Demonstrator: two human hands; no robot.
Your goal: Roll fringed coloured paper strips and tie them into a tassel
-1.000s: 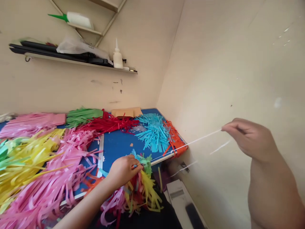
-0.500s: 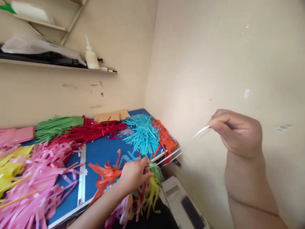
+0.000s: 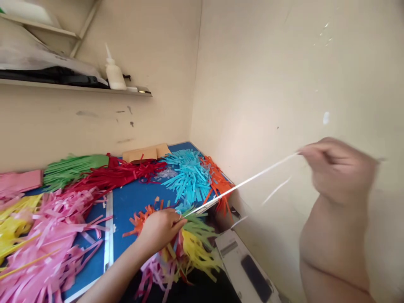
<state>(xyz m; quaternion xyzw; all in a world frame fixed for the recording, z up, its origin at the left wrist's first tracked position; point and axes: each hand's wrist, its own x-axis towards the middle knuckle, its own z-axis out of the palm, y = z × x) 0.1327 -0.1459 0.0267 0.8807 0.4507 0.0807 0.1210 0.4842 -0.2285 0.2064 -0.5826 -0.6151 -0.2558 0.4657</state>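
Note:
A thin white string stretches in a straight slanting line between my two hands. My right hand, somewhat blurred, pinches its upper end in front of the wall. Lower down, my left hand grips the other end between thumb and fingers, over a bunch of multicoloured paper fringes in orange, green, yellow and pink. A second, slack piece of string shows faintly below the taut one. How the string meets the bunch is hidden by my left hand.
Pink, yellow, green, red and light blue fringes lie on the blue table, with orange ones at its right corner. A white box with a dark phone-like object is at lower right. A glue bottle stands on the shelf.
My right hand has moved right and slightly up, and the string is now taut. My left hand has shifted a little left and down. The yellow and green fringes have spread to the right.

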